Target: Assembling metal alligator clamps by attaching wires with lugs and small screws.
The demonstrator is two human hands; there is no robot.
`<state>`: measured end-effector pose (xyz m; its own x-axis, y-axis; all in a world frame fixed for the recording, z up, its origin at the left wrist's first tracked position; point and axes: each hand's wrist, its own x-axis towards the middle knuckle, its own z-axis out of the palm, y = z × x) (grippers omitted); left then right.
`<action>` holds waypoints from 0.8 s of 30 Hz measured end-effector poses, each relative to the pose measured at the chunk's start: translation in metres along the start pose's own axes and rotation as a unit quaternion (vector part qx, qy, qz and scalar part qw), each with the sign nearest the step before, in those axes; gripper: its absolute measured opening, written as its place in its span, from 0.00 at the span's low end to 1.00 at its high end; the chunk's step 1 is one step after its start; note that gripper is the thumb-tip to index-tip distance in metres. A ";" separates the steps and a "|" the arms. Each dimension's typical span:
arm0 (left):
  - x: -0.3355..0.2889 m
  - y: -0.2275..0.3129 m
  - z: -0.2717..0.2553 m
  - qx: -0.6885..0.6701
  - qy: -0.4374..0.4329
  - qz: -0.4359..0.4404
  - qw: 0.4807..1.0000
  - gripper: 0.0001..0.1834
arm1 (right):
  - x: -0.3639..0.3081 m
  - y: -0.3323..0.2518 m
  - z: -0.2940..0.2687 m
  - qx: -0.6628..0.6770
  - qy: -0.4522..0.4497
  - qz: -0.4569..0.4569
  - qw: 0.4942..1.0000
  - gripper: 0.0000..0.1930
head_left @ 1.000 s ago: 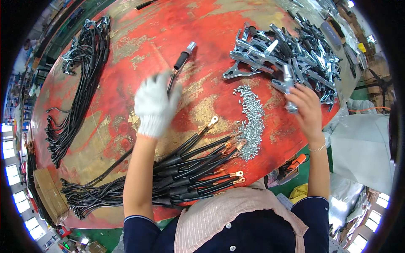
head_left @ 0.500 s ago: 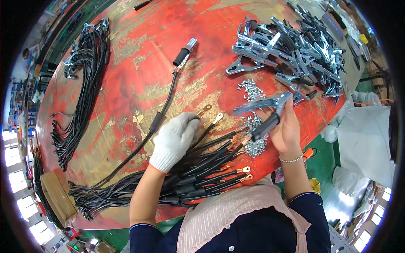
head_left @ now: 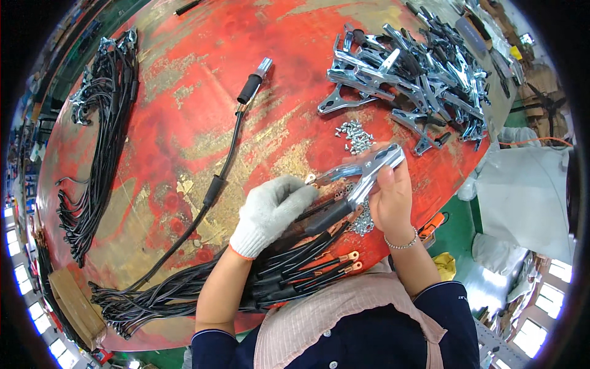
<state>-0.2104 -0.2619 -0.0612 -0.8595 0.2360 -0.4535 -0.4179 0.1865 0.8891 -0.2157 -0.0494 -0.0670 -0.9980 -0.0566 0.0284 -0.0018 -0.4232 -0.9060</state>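
My left hand, in a white knit glove, is closed in a pinch on a black cable. The cable's copper ring lug shows just past the fingertips. My bare right hand grips a silver metal spring clamp with a black handle sleeve. One clamp arm reaches left, close to the lug; whether they touch I cannot tell. Under and beside my hands lies a bundle of black cables with copper lugs, partly hidden by my left hand and forearm.
A heap of clamps lies at the far right, near loose screws and small nuts. A cable with a clamp attached stretches across the red table. Clamped cables are bunched at left, beyond a cardboard box.
My right hand has brought the clamp left and nearer to my left hand, turning it. My left hand has shifted slightly right and toward me. The view has shifted a little.
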 end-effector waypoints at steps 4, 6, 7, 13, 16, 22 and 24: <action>-0.001 0.000 0.002 0.009 0.016 -0.003 1.000 0.11 | -0.003 -0.001 0.000 -0.047 -0.012 0.002 0.999 0.24; -0.003 0.004 0.001 0.050 0.019 -0.014 0.998 0.14 | -0.004 -0.001 0.000 -0.052 -0.013 0.000 0.999 0.24; -0.004 0.006 0.001 0.074 0.019 -0.025 0.997 0.17 | -0.004 -0.001 0.000 -0.049 -0.016 -0.002 0.999 0.24; -0.004 0.005 0.002 0.068 0.038 -0.035 0.996 0.20 | -0.007 -0.002 0.007 -0.069 -0.031 -0.024 0.997 0.24; -0.004 0.007 0.003 0.070 0.044 -0.033 0.996 0.19 | -0.007 -0.004 0.012 -0.048 -0.011 -0.014 0.999 0.25; -0.005 0.008 0.004 0.071 0.060 -0.032 0.995 0.19 | -0.007 -0.004 0.015 -0.021 -0.002 -0.004 1.000 0.27; -0.005 0.008 0.004 0.077 0.066 -0.029 0.994 0.19 | -0.007 -0.004 0.015 -0.032 -0.011 -0.008 0.999 0.26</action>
<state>-0.2081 -0.2574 -0.0523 -0.8704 0.0942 -0.4832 -0.4274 0.3427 0.8366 -0.2078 -0.0612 -0.0571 -0.9961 -0.0715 0.0511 -0.0215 -0.3663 -0.9302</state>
